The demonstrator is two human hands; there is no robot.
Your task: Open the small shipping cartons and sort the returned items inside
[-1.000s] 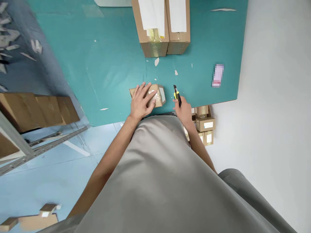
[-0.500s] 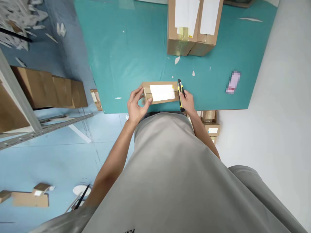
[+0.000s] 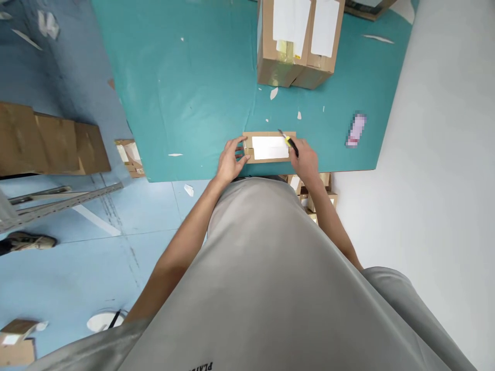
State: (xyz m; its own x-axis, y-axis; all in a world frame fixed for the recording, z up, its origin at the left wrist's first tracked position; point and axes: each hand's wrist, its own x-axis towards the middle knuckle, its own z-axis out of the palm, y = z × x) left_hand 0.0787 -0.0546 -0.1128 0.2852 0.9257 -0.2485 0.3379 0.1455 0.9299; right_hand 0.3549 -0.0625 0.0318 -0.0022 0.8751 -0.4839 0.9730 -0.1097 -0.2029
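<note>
A small cardboard box [image 3: 248, 158] with a white label [image 3: 268, 148] lies at the near edge of the green table. My left hand [image 3: 230, 162] grips its left end, thumb on the near side and fingers toward the far side. In my right hand [image 3: 306, 161] is a black and yellow utility knife [image 3: 291, 143]. Its blade points up and left, over the far right part of the box; whether it touches the cardboard I cannot tell. The right hand covers the box's near right corner.
Two larger labelled boxes [image 3: 297, 67] stand farther back on the table [image 3: 185, 93]. A blurred pink item [image 3: 356, 130] lies to the right, with paper scraps scattered about. Cartons [image 3: 54, 144] and a metal frame [image 3: 65, 203] are at left, near a person's shoe [image 3: 33, 240].
The small box has shifted right along the table. My right hand has swung the knife from upright beside the box's right end to slanting over it. A shoe has appeared at left.
</note>
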